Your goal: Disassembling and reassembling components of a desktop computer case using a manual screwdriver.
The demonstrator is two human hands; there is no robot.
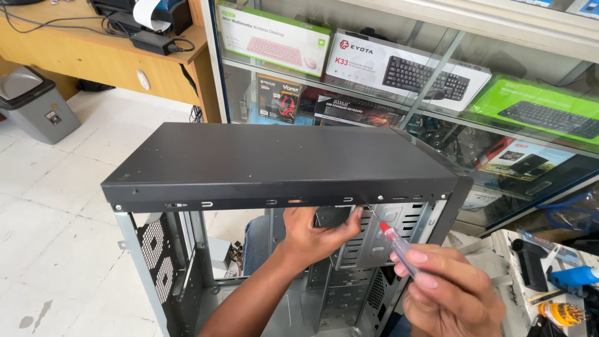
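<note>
Our left hand [318, 234] reaches up with fingers curled (thumb raised apart), while our right hand [446, 290] pinches shut, fingertips [417, 257] together, wrist low.

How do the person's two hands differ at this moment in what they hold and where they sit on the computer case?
The left hand reaches inside the open computer case, fingers curled up under its top edge, holding no tool. The right hand stays outside and lower, pinching a clear-handled screwdriver whose tip points up at that same edge. Both work near the case's upper right corner.

Glass case shelves: white-green flat keyboard box [274, 39] top left, white-red keyboard box [405, 68] beside it, bright green keyboard box [540, 111] rt; dark headset box [278, 100] below.
</note>
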